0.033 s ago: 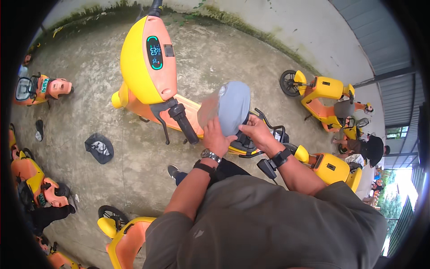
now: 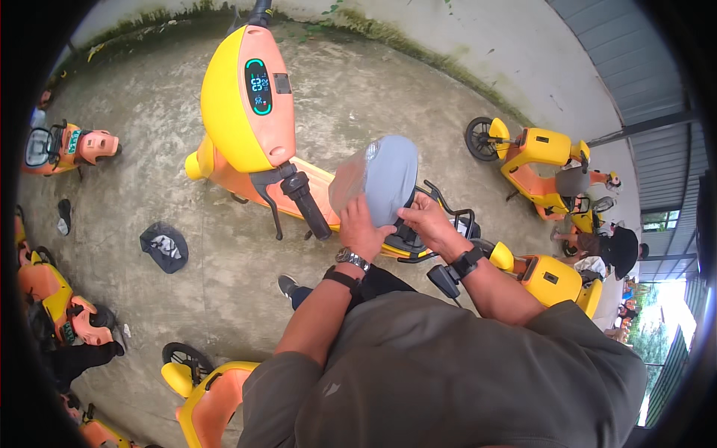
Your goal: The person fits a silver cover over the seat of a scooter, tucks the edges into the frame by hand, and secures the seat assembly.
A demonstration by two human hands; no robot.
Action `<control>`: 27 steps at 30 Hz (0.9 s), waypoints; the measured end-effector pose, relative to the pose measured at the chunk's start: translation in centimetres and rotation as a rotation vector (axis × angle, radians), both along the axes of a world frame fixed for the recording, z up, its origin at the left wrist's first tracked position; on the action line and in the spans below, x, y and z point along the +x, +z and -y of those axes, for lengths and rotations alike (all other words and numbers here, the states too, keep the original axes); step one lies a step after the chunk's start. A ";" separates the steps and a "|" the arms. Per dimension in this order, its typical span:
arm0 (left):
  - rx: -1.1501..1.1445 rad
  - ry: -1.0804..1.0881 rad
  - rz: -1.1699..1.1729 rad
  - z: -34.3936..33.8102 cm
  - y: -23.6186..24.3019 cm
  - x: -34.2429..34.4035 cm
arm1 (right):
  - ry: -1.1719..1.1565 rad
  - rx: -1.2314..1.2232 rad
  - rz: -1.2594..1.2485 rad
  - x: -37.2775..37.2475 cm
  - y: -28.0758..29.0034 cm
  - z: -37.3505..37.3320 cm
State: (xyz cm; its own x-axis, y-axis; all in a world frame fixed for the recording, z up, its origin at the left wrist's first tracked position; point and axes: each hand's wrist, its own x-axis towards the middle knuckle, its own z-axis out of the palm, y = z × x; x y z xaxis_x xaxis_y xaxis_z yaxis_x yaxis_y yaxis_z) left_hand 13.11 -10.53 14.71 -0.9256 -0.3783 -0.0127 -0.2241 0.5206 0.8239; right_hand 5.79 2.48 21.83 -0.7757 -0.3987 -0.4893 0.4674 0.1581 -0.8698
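A grey scooter seat [image 2: 394,168] is in front of me, with wrinkled clear film [image 2: 349,178] over its left part. My left hand [image 2: 362,233] is closed at the seat's near edge, fingers bent against the film and thumb along the rim. Close beside it, my right hand [image 2: 427,221] pinches at the seat's lower right edge; what lies between its fingertips is too small to make out. Dark parts show under the seat. This seat belongs to a yellow and orange scooter [image 2: 224,112] with a lit display [image 2: 258,86] and a black handlebar grip [image 2: 310,205].
A crumpled black cover [image 2: 165,247] with a silvery inside lies on the concrete floor at left. Other scooters stand around: one at right [image 2: 541,149], another by my right elbow [image 2: 553,280], one at lower left [image 2: 216,403]. A person in dark clothes [image 2: 618,252] is at far right.
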 end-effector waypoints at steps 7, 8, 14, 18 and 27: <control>-0.021 -0.027 -0.114 -1.0 -1.1 -0.3 | -0.129 0.230 -0.202 1.1 -1.0 2.1; -0.017 -0.011 -0.110 -1.2 -1.2 -0.5 | -0.141 0.233 -0.207 1.2 -1.1 2.5; -0.013 0.026 -0.087 -0.7 -1.2 0.4 | -0.114 0.389 -0.290 0.5 -1.3 3.3; 0.082 0.001 -0.159 0.5 -2.8 1.3 | -0.152 0.155 -0.286 0.1 -2.5 3.4; 0.078 0.039 -0.235 2.1 -3.2 0.0 | -0.159 0.114 -0.414 -0.1 -3.7 4.1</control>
